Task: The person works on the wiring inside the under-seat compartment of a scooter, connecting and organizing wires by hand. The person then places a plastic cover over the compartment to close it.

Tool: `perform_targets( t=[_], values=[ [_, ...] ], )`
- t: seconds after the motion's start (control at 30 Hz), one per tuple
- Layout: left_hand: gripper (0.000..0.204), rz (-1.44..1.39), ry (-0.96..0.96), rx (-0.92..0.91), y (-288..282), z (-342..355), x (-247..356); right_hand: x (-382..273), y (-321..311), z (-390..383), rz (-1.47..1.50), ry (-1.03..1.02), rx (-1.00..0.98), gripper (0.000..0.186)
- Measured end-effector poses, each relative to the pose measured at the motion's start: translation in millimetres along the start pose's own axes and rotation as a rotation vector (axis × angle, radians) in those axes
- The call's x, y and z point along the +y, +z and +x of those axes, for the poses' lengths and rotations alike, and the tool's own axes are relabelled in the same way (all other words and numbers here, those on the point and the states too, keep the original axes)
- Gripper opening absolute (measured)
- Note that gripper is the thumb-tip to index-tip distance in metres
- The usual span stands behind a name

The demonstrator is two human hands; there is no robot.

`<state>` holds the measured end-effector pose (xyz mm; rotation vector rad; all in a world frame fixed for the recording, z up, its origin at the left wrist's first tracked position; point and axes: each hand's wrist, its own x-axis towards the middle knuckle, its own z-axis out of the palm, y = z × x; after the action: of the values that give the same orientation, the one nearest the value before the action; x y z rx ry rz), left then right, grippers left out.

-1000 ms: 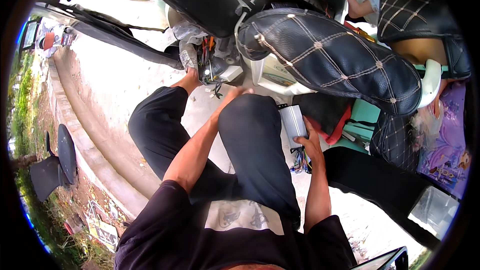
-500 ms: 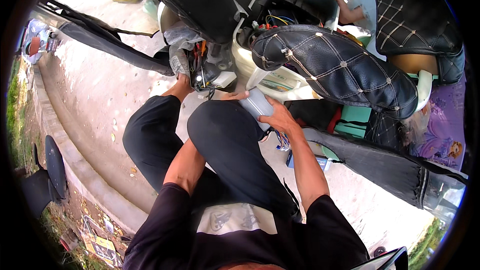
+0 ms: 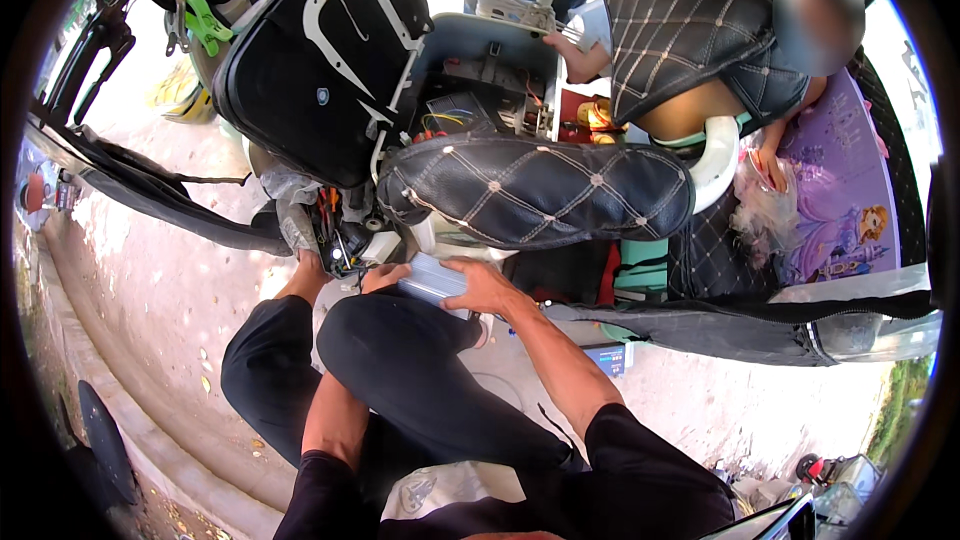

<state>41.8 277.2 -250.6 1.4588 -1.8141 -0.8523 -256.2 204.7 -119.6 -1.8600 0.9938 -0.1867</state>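
Both my hands hold a silver, ribbed metal controller box [image 3: 432, 277] above my bent right knee. My left hand [image 3: 384, 278] grips its left end, with part of the fingers hidden behind my knee. My right hand [image 3: 482, 287] wraps round the right end, thumb on the ribbed top face. Just beyond stands a vehicle with its black seat [image 3: 290, 70] tipped up and an open compartment [image 3: 425, 65] showing wires. A black quilted cushion [image 3: 550, 192] lies across it, close to my right hand.
A tray of tools [image 3: 335, 230] sits near my left foot. Another person's hand [image 3: 582, 60] rests at the compartment's far side; a second hand [image 3: 770, 170] is by crumpled plastic. A purple printed panel [image 3: 840, 190] stands at right. A blue box [image 3: 607, 358] lies on the ground.
My view has shifted, so the vehicle sits lower in it and the box appears further left. Both hands keep hold of the box. The coloured wires below it no longer show.
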Motion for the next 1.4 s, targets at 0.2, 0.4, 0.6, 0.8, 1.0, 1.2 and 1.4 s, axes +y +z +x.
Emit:
perform_targets(
  t=[0.2,0.4,0.6,0.8,1.0,1.2,1.4],
  values=[
    [0.065,-0.399,-0.638,-0.093,-43.5,19.6,97.6,-7.9,-7.0,7.3,-0.054,-0.101,-0.054,0.08],
    [0.062,-0.17,-0.117,-0.014,-31.3,7.8,82.8,24.5,6.9,-32.6,-0.075,-0.13,0.193,0.063],
    [0.063,-0.431,-0.748,0.1,-44.5,21.7,69.7,113.5,-15.2,-97.6,0.158,0.483,0.525,0.034],
    [0.051,-0.425,-0.697,0.156,-62.6,24.2,65.4,200.9,-25.0,-101.0,-0.031,1.029,0.878,0.089],
    [0.038,-0.295,-0.601,0.184,-58.4,7.2,18.7,213.5,-26.0,-119.0,-0.099,1.245,0.643,0.107],
    [0.041,-0.41,-0.599,0.29,-80.8,-13.2,-42.6,228.0,-23.8,-119.9,-0.057,1.315,0.787,0.102],
    [0.043,-0.755,-0.778,0.277,-111.9,54.2,68.0,261.9,-28.0,-157.4,0.289,1.007,0.983,0.086]
  ],
)
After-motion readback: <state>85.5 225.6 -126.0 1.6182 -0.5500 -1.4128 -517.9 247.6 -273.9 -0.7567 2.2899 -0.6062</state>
